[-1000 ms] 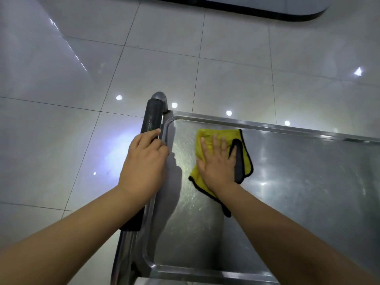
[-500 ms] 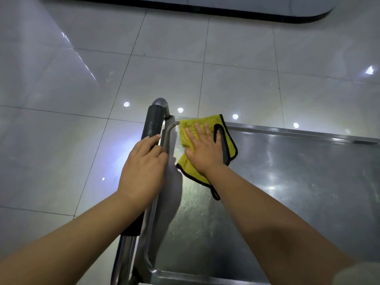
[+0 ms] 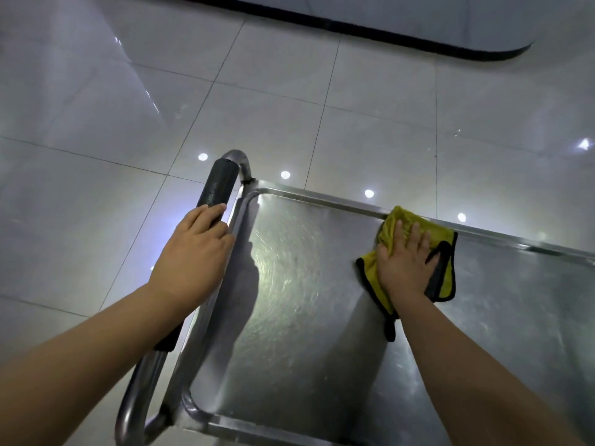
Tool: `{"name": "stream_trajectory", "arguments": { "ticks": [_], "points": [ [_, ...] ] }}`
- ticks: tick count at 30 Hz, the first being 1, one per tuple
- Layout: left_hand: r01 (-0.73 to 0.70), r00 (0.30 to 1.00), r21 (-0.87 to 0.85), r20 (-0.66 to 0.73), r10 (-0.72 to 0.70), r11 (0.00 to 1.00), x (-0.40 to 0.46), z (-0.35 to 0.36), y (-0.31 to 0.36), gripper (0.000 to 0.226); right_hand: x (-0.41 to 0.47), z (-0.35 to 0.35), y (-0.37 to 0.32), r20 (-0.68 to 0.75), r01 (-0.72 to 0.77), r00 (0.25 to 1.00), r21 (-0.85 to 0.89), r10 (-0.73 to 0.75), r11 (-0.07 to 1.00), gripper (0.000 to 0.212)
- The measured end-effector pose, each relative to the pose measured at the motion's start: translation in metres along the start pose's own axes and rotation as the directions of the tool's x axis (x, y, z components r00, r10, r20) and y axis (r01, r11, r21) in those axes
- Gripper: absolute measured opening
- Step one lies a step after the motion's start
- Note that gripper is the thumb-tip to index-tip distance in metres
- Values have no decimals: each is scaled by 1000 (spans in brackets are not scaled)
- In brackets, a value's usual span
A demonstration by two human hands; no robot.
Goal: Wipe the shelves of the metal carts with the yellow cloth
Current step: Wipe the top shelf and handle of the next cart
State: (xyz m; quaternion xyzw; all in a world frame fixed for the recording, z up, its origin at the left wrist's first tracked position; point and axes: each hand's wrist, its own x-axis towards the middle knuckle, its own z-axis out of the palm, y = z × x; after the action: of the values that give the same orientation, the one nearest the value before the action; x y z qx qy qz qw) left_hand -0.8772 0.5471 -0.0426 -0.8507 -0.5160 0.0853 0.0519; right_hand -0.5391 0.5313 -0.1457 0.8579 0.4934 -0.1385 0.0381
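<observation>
The left hand [image 3: 190, 262] is wrapped over the black foam sleeve of the cart handle [image 3: 215, 188], fingers curled round the bar; this looks like a bracing hold, there so the cart does not roll or swing away while the other hand pushes across its top. The right hand [image 3: 405, 262] lies flat with straight, slightly spread fingers on the yellow cloth [image 3: 446, 278], pressing it down onto the steel shelf [image 3: 283, 300] rather than clutching it. A flat palm spreads the pressure over more cloth, which suits wiping a broad smooth sheet. The cloth sits under and just beyond the fingertips, against the raised far rim [image 3: 322, 196] of the shelf, with its dark-edged corner trailing back beside the wrist. That placement suggests the stroke is working along the far edge, where grime would collect against the lip. The shelf between the two hands shows faint swirl marks in the light. Only this top shelf is in view; whether lower shelves exist or need wiping cannot be told. The tiled floor [image 3: 96, 123] lies beyond the handle.
</observation>
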Motion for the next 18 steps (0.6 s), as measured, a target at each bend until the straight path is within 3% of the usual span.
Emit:
{"name": "stream_trajectory", "arguments": {
  "ticks": [3,7,14,18],
  "points": [
    [2,997,-36,-73,-5,999,0,2,-1,20,-4,3,-24,16,7,1000,11,-7,1000,64],
    [7,997,-53,-78,-11,999,0,8,-7,19,-15,14,-77,39,231,973,-42,-229,972,63],
    [-11,999,-42,-44,9,999,1,10,-9,19,-18,27,-196,72,550,835,-101,-545,829,61],
    [-75,997,24,-23,75,997,0,8,-10,16,-10,26,-221,95,656,755,-102,-649,748,60]
  ]
}}
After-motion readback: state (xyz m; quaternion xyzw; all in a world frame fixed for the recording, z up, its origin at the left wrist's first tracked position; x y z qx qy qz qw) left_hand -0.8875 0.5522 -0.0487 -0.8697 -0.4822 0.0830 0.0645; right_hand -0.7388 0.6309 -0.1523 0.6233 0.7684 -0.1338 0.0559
